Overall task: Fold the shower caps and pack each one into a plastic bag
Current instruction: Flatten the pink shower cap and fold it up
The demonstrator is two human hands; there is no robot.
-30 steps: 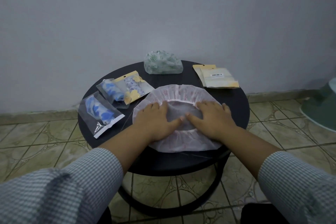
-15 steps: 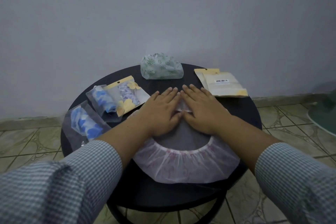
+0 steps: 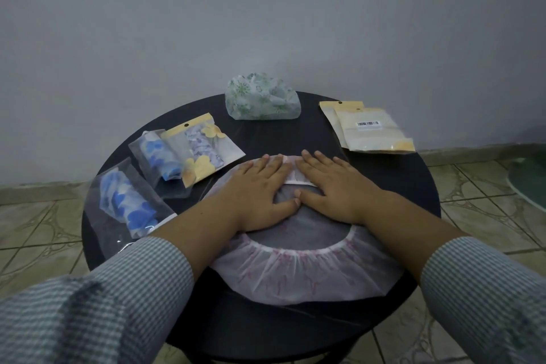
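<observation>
Both hands flat, fingers straight and together: left hand [image 3: 260,189] and right hand [image 3: 334,186] press the pink cap's [image 3: 301,272] far edge on the table [image 3: 413,186]. Since half a second ago, the thumbs now meet and the far rim shows between the hands.

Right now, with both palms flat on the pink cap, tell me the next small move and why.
Probably fold the far edge toward you. Both hands, left hand and right hand, press the pink shower cap flat on the table, spread open and unfolded; empty bags wait at the right.
</observation>
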